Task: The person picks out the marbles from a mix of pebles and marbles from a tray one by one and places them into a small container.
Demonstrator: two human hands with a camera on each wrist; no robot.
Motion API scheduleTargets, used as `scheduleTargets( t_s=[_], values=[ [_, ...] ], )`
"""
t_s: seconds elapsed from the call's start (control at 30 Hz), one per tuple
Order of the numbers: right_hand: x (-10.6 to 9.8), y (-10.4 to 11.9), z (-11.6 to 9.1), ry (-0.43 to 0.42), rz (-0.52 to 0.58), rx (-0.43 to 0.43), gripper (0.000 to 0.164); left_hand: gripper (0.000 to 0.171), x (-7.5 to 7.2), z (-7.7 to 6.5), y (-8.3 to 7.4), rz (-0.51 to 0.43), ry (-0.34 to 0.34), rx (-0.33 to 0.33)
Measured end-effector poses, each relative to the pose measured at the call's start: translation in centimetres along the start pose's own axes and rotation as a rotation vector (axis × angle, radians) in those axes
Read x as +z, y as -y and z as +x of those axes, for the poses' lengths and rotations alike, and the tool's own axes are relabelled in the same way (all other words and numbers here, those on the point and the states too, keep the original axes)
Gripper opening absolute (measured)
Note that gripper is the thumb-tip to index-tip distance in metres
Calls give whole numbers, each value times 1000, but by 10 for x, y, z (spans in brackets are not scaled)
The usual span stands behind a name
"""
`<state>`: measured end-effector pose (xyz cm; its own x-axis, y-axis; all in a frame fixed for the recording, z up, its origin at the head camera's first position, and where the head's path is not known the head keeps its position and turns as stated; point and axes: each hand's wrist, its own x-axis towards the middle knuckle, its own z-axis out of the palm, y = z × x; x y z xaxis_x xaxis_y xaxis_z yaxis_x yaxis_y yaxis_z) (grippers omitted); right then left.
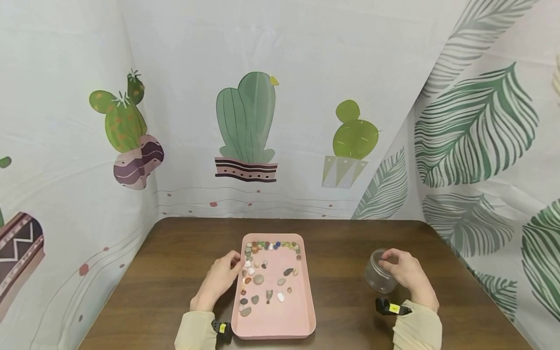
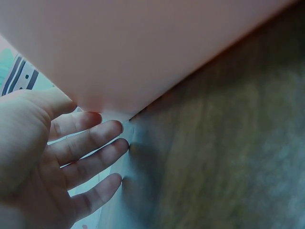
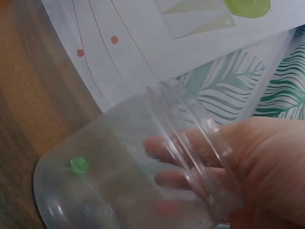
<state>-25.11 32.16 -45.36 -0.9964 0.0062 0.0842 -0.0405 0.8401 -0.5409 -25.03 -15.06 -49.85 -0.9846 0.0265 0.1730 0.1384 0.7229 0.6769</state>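
My left hand (image 1: 220, 275) is at the upper left side of a pink tray (image 1: 275, 333), its thumb by the tray's wall. Loosely spread fingers show in the left wrist view, holding nothing. Pebbles and glass marbles (image 1: 277, 244) line the tray's far and left edges, with more stones scattered inside. My right hand (image 1: 407, 270) is at the mouth of a clear jar (image 1: 377, 281). Through the jar's wall, its extended fingers (image 3: 174, 179) look to be inside the mouth. A green marble (image 3: 79, 164) lies near the jar's bottom, apart from the fingertips.
The tray and jar stand on a dark wooden table (image 1: 337, 257), with a stretch of tabletop between them. Behind it hangs a white cloth (image 1: 302, 97) printed with cacti and leaves. Each wrist wears a small black camera.
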Motion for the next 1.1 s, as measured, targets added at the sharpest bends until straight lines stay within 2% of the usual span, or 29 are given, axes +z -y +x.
scheduleTargets(
  t_s=[0.23, 0.4, 0.87, 1.0, 1.1],
  values=[
    [0, 2, -1, 33, 1, 57, 23, 15, 1, 0, 1, -5, 4, -3],
    [-1, 3, -2, 36, -4, 67, 22, 16, 1, -1, 0, -6, 10, -8],
    [-5, 2, -5, 47, -7, 21, 40, 15, 2, 0, 2, -4, 7, -8],
    [-18, 7, -10, 8, -4, 3, 45, 14, 1, 1, 2, 0, -5, 3],
    [-31, 13, -16, -58, -16, -15, 48, 14, 1, 1, 2, 0, -6, 7]
  ],
)
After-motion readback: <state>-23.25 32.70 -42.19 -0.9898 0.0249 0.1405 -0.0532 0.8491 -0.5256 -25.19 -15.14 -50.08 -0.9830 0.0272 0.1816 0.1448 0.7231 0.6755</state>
